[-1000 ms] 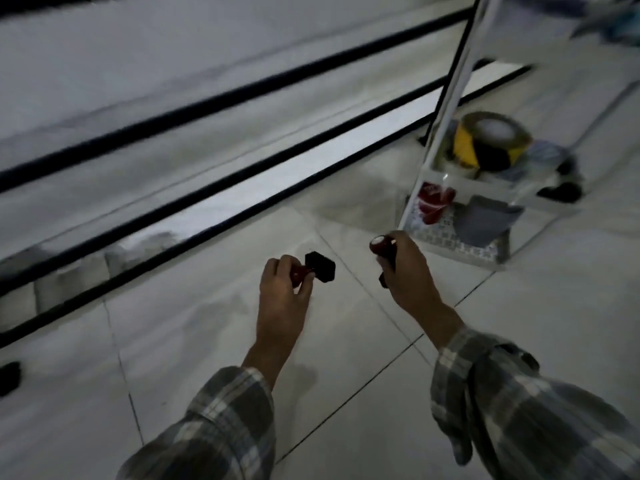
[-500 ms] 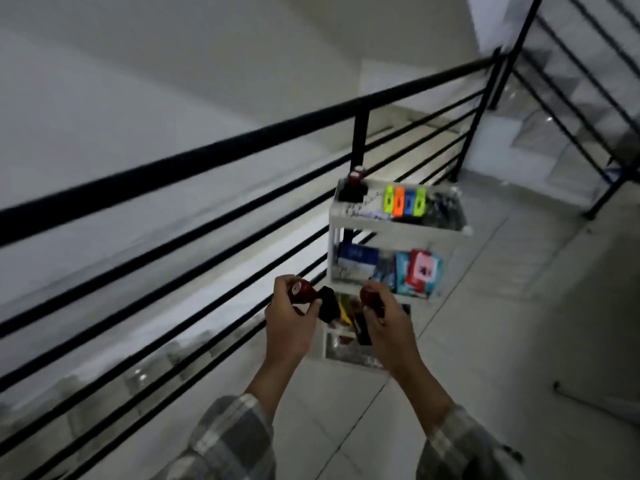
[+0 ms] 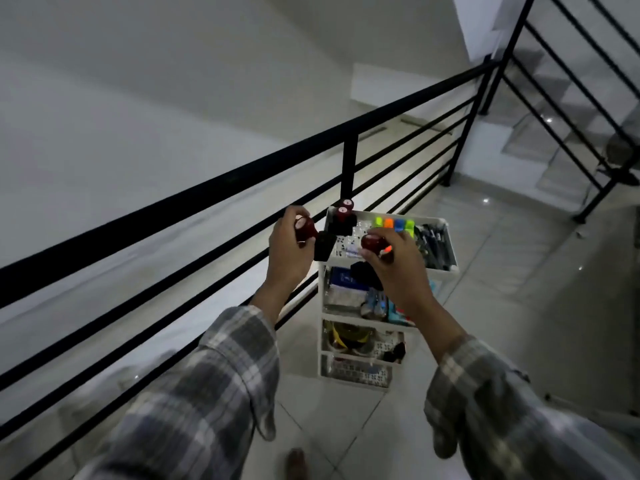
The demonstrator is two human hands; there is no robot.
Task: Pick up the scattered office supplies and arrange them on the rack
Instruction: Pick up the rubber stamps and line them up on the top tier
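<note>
A white tiered rack (image 3: 446, 271) stands on the floor by the railing. My left hand (image 3: 289, 251) grips a stamp (image 3: 311, 235) with a dark red knob and black base, just left of the rack's top shelf. My right hand (image 3: 391, 261) holds a second red-knobbed stamp (image 3: 374, 243) over the top shelf. Two more stamps (image 3: 343, 216) stand at the shelf's back left corner. Coloured highlighters (image 3: 394, 224) and black pens (image 3: 433, 242) lie on the same shelf.
A black metal railing (image 3: 214, 183) runs diagonally behind the rack. Lower shelves hold boxes (image 3: 344, 277), yellow-black tape (image 3: 341, 332) and small items. Stairs with another railing (image 3: 568, 98) rise at the upper right. Pale floor tiles (image 3: 502, 306) surround the rack.
The view rose from the floor to above the rack. Both hands lifted their stamps from floor level up to the top shelf.
</note>
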